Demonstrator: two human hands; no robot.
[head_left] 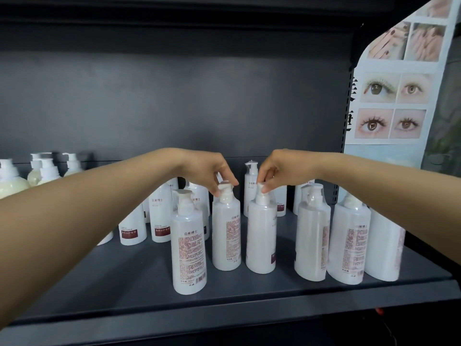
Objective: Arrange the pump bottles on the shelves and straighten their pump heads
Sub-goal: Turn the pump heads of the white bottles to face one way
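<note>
Two white pump bottles mid-shelf, side by side, narrow gap between. Left hand (212,171) pinches left bottle's pump head (225,188); right hand (277,168) pinches right bottle's pump head (262,187). Front bottle (188,245) nearest shelf (249,293) edge; bare strip along front lip.

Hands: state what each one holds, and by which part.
The left hand pinches the pump head of one white bottle. The right hand pinches the pump head of the neighbouring bottle. Both bottles stand on the shelf.

Both forearms bare, no sleeves; ring (273,176) on right hand (279,171).
</note>
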